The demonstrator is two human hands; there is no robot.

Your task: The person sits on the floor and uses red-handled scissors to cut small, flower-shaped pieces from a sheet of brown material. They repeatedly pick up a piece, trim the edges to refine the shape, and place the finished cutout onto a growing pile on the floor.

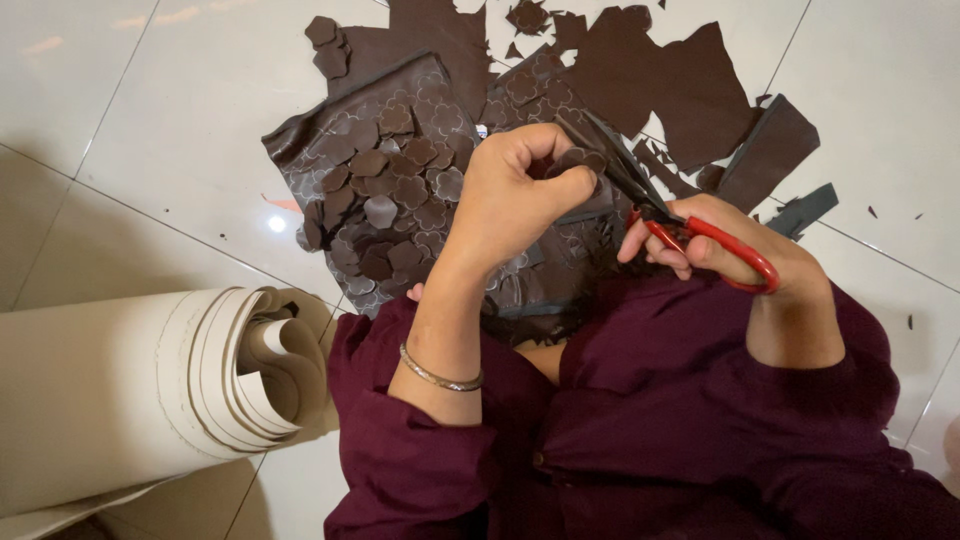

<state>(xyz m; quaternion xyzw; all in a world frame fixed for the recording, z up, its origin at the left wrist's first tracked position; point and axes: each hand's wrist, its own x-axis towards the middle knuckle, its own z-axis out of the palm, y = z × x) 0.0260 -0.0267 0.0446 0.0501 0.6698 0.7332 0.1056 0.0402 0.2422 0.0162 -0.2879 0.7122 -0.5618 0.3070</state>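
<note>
Brown leather — a small piece [578, 160] of it — sits pinched in the left hand [515, 195], thumb and fingers closed on it just above the lap. The right hand [725, 250] is closed through the red handles of the scissors [660, 215], thumb in one loop and fingers in the other. The dark blades run up and to the left from that hand, their long axis slanting toward the left hand, and they meet the piece right at the left fingertips; whether the blades stand parted or closed there I cannot tell. So the piece lies between the two hands, held by the left and reached by the right only through the blades. The hands are near each other but not touching. A thin metal bangle [440, 378] rings the left wrist, and both arms come out of maroon sleeves [640, 420].

Beyond the left hand, a brown sheet [400, 110] marked with pale flower outlines lies flat, with a heap of cut flower shapes [385, 195] piled on it. Farther out lie larger offcuts [660, 70] and a few grey strips [805, 208] — scattered behind and to the right of the scissors. All of it rests on a floor of white glossy tiles [170, 110]. On the person's left, well apart from the work, lies a thick roll of beige sheet [150, 385], its coiled end facing the lap.
</note>
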